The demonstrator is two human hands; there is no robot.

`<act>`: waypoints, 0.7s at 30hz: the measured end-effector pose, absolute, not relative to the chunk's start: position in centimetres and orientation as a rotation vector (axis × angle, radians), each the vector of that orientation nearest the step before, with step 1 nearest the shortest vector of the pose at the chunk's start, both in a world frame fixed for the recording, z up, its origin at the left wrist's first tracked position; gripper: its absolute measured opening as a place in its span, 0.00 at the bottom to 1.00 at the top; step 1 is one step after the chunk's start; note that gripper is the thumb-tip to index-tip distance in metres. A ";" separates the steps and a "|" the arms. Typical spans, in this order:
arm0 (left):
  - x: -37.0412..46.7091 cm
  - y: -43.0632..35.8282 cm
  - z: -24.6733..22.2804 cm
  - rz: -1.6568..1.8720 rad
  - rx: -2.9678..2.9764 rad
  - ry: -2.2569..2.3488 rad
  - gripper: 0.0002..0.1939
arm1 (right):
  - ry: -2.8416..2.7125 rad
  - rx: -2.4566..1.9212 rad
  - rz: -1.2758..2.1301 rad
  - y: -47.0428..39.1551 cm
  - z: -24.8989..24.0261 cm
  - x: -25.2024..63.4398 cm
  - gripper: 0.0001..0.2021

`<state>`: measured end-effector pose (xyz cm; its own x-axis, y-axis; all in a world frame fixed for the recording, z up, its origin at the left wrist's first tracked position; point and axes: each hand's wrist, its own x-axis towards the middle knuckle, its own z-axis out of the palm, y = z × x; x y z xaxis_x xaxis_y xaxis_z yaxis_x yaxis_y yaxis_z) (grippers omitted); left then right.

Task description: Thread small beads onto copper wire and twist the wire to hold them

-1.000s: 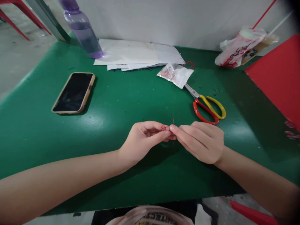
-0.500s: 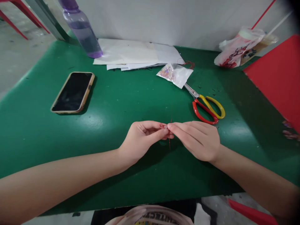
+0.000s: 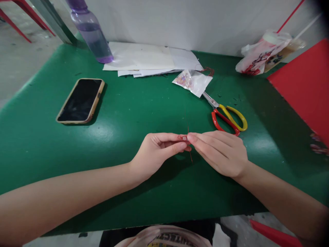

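Observation:
Between my two hands is a thin red thread [image 3: 191,157], looped near the fingertips, with loose ends sticking out above and below. A small pale bead [image 3: 184,138] seems to sit at the loop. My left hand [image 3: 156,151] is closed in a pinch, thumb and forefinger around the thread. From the other side, my right hand [image 3: 221,151] presses its thumb and fingers together on the thread beside the bead. Just past my right hand lie scissors [image 3: 214,103] with one red and one yellow handle, their blade tips under a small clear bag of beads [image 3: 191,82].
A phone [image 3: 81,100] lies at the left. Behind stand a purple water bottle [image 3: 92,37] and a stack of white papers [image 3: 144,58]. Bagged drinks [image 3: 264,51] with straws and a red panel [image 3: 305,79] are at the right of the green table [image 3: 128,109].
My right hand has shifted slightly right, away from my left fingertips. More of the red loop shows, and the thread's lower end has swung right.

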<state>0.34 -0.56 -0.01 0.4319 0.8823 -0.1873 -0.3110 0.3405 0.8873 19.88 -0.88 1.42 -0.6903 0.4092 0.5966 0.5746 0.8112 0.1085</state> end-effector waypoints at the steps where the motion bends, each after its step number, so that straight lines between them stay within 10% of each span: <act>1: 0.4 -0.5 0.0 0.886 0.901 0.762 0.05 | -2.428 -0.725 -0.366 -0.9 1.5 19.9 0.15; 21: 0.5 -0.6 -0.2 0.902 0.935 0.729 0.03 | -2.131 -0.938 -0.088 -1.5 1.5 17.6 0.05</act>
<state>0.45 -0.62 -0.17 0.4428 0.8858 -0.1390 -0.3211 0.3014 0.8978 17.61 -1.53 1.53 -0.4149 0.5939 0.6893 0.6490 0.7241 -0.2333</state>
